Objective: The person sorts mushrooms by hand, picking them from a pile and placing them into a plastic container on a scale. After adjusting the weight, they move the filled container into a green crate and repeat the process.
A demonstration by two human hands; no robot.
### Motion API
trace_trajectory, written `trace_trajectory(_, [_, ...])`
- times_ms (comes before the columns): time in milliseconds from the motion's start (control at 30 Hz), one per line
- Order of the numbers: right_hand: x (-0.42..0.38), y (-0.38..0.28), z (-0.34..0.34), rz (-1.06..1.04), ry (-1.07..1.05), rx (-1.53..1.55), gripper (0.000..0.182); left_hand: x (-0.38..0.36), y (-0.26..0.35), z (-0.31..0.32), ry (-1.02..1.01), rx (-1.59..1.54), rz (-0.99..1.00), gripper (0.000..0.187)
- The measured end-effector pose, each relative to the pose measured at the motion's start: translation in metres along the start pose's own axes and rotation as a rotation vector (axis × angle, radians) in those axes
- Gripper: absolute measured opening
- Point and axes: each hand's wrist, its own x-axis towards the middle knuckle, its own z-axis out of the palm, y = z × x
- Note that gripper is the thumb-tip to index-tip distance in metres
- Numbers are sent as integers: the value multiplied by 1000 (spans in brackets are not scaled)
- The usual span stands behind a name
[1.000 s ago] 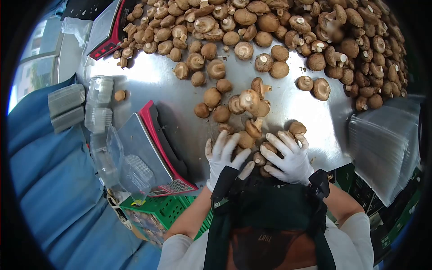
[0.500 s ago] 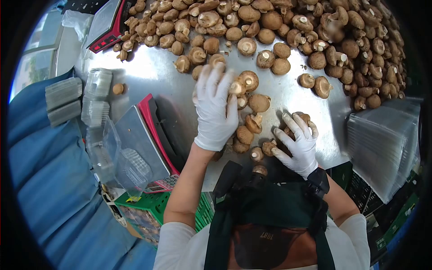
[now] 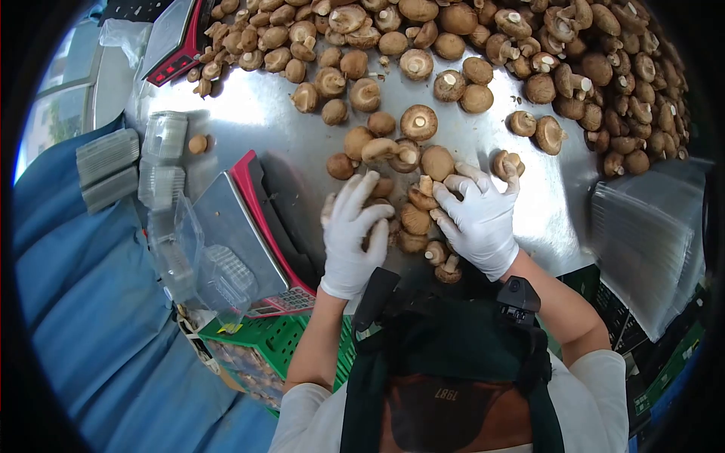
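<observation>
Metal table [image 3: 257, 132] beneath mushrooms [image 3: 415, 219], blue sheeting [image 3: 98, 302] alongside

L hand [image 3: 352, 243], white-gloved, palm down, w/ fingers bent, pointing fwd. R hand [image 3: 479, 226], likewise gloved, fingers spread, angled fwd & to L. L forearm [image 3: 316, 347] & R forearm [image 3: 557, 303] bare; hands apart.

Left hand [image 3: 351, 245] partly covers a shiitake mushroom [image 3: 384, 188]; upper edge crops the mushroom pile [image 3: 596, 69] and rear weighing scale [image 3: 167, 44]; keypad [image 3: 297, 300] legends are illegible
</observation>
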Motion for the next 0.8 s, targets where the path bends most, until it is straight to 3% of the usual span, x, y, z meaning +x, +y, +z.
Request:
trace_trajectory(67, [-1,-1,2,-44,82,5,31,6,-7,-10,140,-33,-4,24])
trace_trajectory(167, [-10,6,7,-112,129,-30,31,36,-28,-20,316,118,-60,37])
trace_trajectory(233, [-13,8,5,-108,99,-20,32,65,-46,-23,299,187,-44,53])
trace_trajectory(333, [-16,11,-2,-122,66,12,31,112,-74,-11,357,264,33,55])
trace_trajectory(433, [-18,22,-12,-95,114,154,32,124,-97,13,193,349,-19,54])
trace_trajectory(533, [-4,54,-44,-2,205,227,42,100,-73,16,153,121,68,49])
trace_trajectory(600, [7,77,-49,73,330,125,43,74,-56,13,49,230,71,37])
trace_trajectory(667, [26,97,-51,123,370,71,38,51,-37,8,-6,155,10,35])
trace_trajectory(767, [63,105,-50,-18,375,71,37,29,-43,-1,-71,78,53,39])
trace_trajectory(800, [74,102,-48,-68,353,52,37,31,-38,-1,0,45,20,41])
